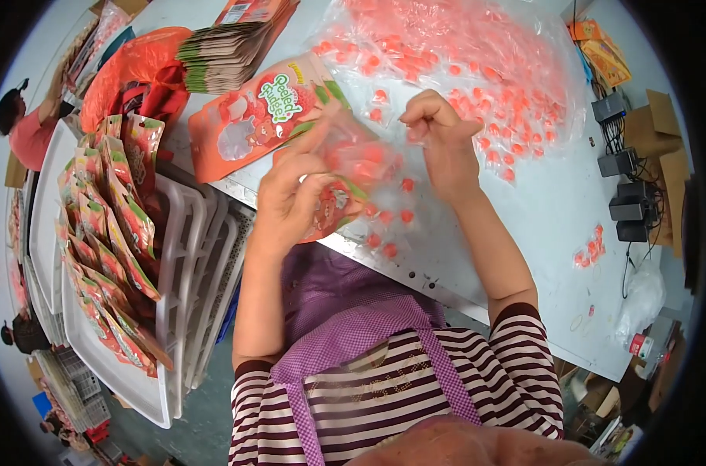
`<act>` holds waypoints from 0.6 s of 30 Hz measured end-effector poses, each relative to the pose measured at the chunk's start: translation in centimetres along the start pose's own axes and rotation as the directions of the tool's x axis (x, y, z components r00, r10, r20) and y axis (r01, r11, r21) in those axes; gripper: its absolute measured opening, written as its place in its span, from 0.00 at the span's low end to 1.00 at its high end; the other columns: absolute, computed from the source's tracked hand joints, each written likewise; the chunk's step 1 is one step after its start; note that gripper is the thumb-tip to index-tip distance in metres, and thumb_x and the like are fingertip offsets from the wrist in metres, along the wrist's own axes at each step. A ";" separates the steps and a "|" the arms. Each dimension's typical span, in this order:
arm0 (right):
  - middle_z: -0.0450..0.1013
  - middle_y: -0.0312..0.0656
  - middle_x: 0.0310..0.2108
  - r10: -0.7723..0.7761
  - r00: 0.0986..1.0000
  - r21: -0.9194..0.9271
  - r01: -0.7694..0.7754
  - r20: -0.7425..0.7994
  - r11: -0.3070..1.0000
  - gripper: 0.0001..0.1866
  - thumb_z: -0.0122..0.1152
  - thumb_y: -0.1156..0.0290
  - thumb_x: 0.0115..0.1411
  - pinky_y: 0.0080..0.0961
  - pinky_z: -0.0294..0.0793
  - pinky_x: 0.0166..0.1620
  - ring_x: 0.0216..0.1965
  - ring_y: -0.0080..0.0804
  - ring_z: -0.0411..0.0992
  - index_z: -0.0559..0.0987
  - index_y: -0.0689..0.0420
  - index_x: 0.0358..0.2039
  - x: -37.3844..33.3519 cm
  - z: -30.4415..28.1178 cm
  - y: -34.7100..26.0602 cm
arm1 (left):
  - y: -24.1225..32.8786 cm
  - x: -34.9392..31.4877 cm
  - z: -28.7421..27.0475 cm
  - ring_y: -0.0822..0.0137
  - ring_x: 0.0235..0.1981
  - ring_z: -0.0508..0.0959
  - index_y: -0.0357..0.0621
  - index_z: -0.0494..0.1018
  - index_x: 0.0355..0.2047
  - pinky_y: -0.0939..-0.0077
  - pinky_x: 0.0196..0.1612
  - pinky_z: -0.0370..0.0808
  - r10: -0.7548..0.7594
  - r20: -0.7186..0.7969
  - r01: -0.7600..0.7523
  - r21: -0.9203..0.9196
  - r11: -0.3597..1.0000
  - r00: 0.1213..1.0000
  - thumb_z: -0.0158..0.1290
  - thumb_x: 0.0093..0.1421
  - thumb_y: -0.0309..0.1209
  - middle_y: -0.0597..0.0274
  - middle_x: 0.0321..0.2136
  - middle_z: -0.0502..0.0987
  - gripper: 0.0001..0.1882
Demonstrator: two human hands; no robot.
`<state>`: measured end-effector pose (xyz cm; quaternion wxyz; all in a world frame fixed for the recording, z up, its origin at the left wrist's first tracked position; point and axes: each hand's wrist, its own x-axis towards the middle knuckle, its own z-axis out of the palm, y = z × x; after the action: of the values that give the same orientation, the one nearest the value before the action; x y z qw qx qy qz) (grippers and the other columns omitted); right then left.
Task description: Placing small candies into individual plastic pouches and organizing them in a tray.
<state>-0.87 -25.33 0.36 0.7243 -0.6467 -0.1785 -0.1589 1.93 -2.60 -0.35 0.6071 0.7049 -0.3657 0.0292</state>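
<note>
My left hand (289,198) is closed at the table's near edge, its fingers gripping a clear plastic bag (357,151) with red round candies showing through. The bag is smeared by motion. Under it lies a red pouch (333,211), partly hidden by the hand. Farther off, a flat red-and-pink pouch (240,116) with a clear window rests on the table. My right hand (444,144) is raised to the right of the bag, fingers curled in a pinch; what they hold is too small to tell. Several wrapped red candies (389,217) lie loose below the bag.
A big heap of wrapped red candies (516,116) on plastic film covers the far table. Stacked pouches (224,58) stand beside a red plastic bag (139,66). At left, filled pouches (108,241) sit on stacked white trays (162,396). Black adapters (632,203) line the right edge.
</note>
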 end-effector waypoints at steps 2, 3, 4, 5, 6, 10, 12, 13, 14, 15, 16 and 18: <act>0.63 0.38 0.39 0.210 0.977 -0.339 -0.186 0.036 0.922 0.33 0.44 0.37 0.53 0.24 0.57 0.45 0.37 0.28 0.58 0.71 0.56 0.41 -1.4 -1.5 1.1 | 0.0 -0.7 -0.9 0.56 0.53 0.68 0.39 0.68 0.31 0.68 0.53 0.64 -0.036 -0.071 0.033 -0.041 0.999 0.997 0.50 0.57 0.24 0.41 0.52 0.66 0.03; 0.63 0.38 0.39 0.212 0.977 -0.339 -0.188 0.034 0.922 0.33 0.44 0.37 0.53 0.24 0.57 0.45 0.37 0.28 0.58 0.71 0.56 0.41 -2.3 -1.3 1.8 | 0.3 -0.9 -1.2 0.56 0.53 0.68 0.39 0.68 0.31 0.68 0.53 0.64 -0.037 -0.069 0.035 -0.043 0.998 0.997 0.50 0.57 0.24 0.41 0.52 0.66 0.03; 0.63 0.40 0.44 0.134 0.979 -0.530 -0.032 0.155 0.848 0.32 0.50 0.39 0.50 0.29 0.56 0.48 0.40 0.33 0.58 0.71 0.54 0.44 -3.5 -0.9 2.5 | 0.5 -1.0 -1.3 0.56 0.53 0.68 0.39 0.68 0.31 0.67 0.53 0.64 -0.032 -0.103 0.029 -0.034 0.999 0.994 0.50 0.58 0.25 0.40 0.52 0.66 0.03; 0.63 0.42 0.49 0.082 0.953 -0.671 0.142 0.291 0.728 0.33 0.57 0.41 0.46 0.33 0.54 0.52 0.44 0.38 0.59 0.71 0.51 0.47 -4.3 -0.3 2.8 | 0.8 -1.1 -1.6 0.55 0.53 0.68 0.39 0.68 0.31 0.67 0.53 0.63 -0.029 -0.141 0.026 -0.021 0.999 0.990 0.50 0.58 0.26 0.40 0.52 0.66 0.04; 0.63 0.42 0.49 0.082 0.953 -0.668 0.142 0.292 0.731 0.33 0.57 0.41 0.46 0.33 0.54 0.52 0.44 0.38 0.59 0.71 0.51 0.47 -4.8 0.0 2.9 | 1.1 -1.2 -1.7 0.54 0.53 0.68 0.38 0.68 0.31 0.66 0.53 0.63 -0.014 -0.150 0.017 0.019 1.000 0.989 0.50 0.58 0.27 0.39 0.52 0.66 0.05; 0.60 0.42 0.55 0.167 0.892 -0.862 0.336 0.421 0.380 0.36 0.60 0.42 0.43 0.48 0.49 0.54 0.51 0.47 0.56 0.69 0.49 0.51 -5.5 1.2 2.9 | 1.5 -1.6 -2.1 0.54 0.53 0.68 0.38 0.68 0.30 0.66 0.53 0.63 0.011 -0.135 -0.004 0.056 0.998 0.991 0.50 0.58 0.26 0.39 0.52 0.65 0.04; 0.59 0.42 0.56 0.186 0.880 -0.877 0.369 0.436 0.309 0.36 0.60 0.43 0.43 0.46 0.49 0.53 0.52 0.45 0.56 0.70 0.49 0.50 -5.6 1.2 3.0 | 1.5 -1.8 -2.0 0.53 0.53 0.68 0.38 0.68 0.29 0.66 0.53 0.63 -0.015 -0.123 0.025 0.081 0.996 0.992 0.50 0.57 0.25 0.38 0.53 0.65 0.03; 0.61 0.40 0.54 0.199 0.885 -0.879 0.343 0.421 0.332 0.33 0.61 0.46 0.44 0.45 0.51 0.52 0.51 0.43 0.57 0.71 0.51 0.48 -5.6 1.2 3.1 | 1.6 -1.7 -1.9 0.53 0.53 0.68 0.38 0.68 0.29 0.66 0.53 0.63 -0.013 -0.122 0.023 0.081 0.996 0.992 0.50 0.57 0.25 0.38 0.53 0.65 0.03; 0.63 0.39 0.52 0.214 0.888 -0.879 0.317 0.407 0.355 0.30 0.61 0.49 0.44 0.44 0.52 0.52 0.50 0.42 0.58 0.72 0.52 0.46 -5.8 1.0 3.3 | 1.7 -1.6 -1.8 0.53 0.53 0.68 0.37 0.69 0.29 0.66 0.53 0.64 -0.014 -0.117 0.022 0.067 0.998 0.993 0.50 0.57 0.24 0.39 0.53 0.65 0.03; 0.63 0.39 0.52 0.216 0.888 -0.880 0.318 0.407 0.353 0.30 0.61 0.49 0.44 0.44 0.52 0.52 0.50 0.42 0.58 0.72 0.52 0.46 -6.0 0.9 3.5 | 1.8 -1.6 -1.6 0.53 0.53 0.68 0.37 0.69 0.29 0.66 0.53 0.64 -0.013 -0.112 0.019 0.053 0.998 0.994 0.51 0.56 0.23 0.40 0.53 0.65 0.02; 0.65 0.38 0.48 0.205 0.895 -0.885 0.313 0.396 0.344 0.26 0.62 0.54 0.45 0.41 0.55 0.49 0.48 0.40 0.60 0.72 0.52 0.43 -6.1 0.6 3.8 | 1.6 -1.5 -1.3 0.53 0.53 0.68 0.37 0.69 0.29 0.66 0.53 0.64 -0.013 -0.113 0.018 0.051 0.999 0.993 0.51 0.56 0.23 0.40 0.53 0.65 0.02; 0.66 0.37 0.45 0.193 0.900 -0.888 0.313 0.391 0.338 0.21 0.63 0.58 0.45 0.39 0.57 0.47 0.45 0.38 0.61 0.73 0.53 0.39 -6.5 0.4 4.2 | 1.0 -1.5 -1.0 0.51 0.54 0.68 0.38 0.70 0.29 0.65 0.53 0.64 0.029 -0.069 -0.021 0.118 0.993 0.997 0.52 0.53 0.22 0.42 0.53 0.66 0.03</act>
<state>-4.67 -24.42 -6.32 0.1537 -0.9535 -0.2336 -0.1129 0.67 -1.05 0.05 0.5767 0.7333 -0.3503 0.0832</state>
